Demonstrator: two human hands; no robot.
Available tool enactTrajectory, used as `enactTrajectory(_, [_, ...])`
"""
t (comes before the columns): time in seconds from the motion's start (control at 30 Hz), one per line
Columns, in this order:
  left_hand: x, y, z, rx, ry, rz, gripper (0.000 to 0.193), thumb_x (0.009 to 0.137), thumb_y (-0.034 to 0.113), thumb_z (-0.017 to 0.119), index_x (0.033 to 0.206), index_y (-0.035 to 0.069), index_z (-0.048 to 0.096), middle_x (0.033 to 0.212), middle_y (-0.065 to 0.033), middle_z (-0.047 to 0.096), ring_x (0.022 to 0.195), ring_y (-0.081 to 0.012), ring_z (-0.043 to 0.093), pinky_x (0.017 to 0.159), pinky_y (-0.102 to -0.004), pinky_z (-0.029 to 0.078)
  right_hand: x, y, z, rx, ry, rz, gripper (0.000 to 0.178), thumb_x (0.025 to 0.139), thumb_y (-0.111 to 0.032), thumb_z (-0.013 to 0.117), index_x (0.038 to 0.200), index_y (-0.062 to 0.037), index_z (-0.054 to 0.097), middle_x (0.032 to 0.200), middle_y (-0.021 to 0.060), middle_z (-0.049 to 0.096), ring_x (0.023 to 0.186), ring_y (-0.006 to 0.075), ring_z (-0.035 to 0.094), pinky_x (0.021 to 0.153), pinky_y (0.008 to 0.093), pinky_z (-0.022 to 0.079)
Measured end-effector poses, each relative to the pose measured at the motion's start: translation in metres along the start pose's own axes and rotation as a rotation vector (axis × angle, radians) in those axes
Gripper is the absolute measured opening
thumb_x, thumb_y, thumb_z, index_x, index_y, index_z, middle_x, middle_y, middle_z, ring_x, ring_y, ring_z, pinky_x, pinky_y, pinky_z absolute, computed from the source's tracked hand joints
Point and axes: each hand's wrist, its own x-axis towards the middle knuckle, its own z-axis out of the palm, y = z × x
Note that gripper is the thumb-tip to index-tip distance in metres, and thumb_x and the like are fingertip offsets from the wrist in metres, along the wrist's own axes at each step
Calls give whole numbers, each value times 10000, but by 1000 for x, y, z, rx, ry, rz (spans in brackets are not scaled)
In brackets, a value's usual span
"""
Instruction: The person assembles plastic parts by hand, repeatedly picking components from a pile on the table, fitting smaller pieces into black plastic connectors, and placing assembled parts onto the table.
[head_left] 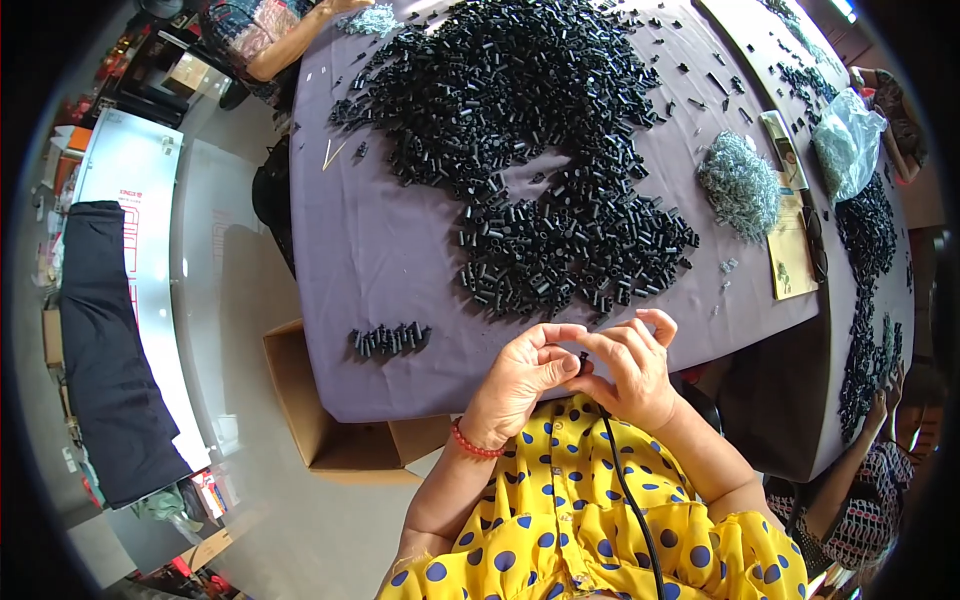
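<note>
My left hand (530, 372), with a red bead bracelet at the wrist, pinches a small black plastic part (584, 358) between thumb and fingertips. My right hand (636, 372) meets it from the other side, its thumb and forefinger closed on the same part. Fingers cover most of it, so its full shape is hidden. Both hands are just over the table's near edge. Beyond them spreads a big heap of short black plastic tubes (570, 250). A small group of black parts with thin ends (390, 340) lies left of my hands.
A mound of small clear pieces (738, 185) sits at the right, beside a yellow card (793, 255) and dark glasses (816, 245). Below the table's near left corner stands an open cardboard box (345, 445). Co-workers' arms (290, 48) show at far left and at right.
</note>
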Motion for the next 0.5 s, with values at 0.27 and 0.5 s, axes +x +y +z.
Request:
enactTrajectory(0.27, [-2,-8,-12,4,-14,-48,373,966,63,692,1300,-17,547,1123,-63,657,1001,-75,656,897,-218,573,-1,-5,-1,-20,-37,-82,405,796,-338,809,1102,-103,686,922,-13,665,821,157,620,1014,473,317])
enactTrajectory(0.5, [-5,-13,-18,-59,-83,-21,355,973,63,680,1290,-21,544,1116,-77,670,1022,-119,673,919,-265,580,-6,-14,5,-1,2,-118,334,780,-254,798,1043,-82,682,891,15,648,788,203,592,999,471,338])
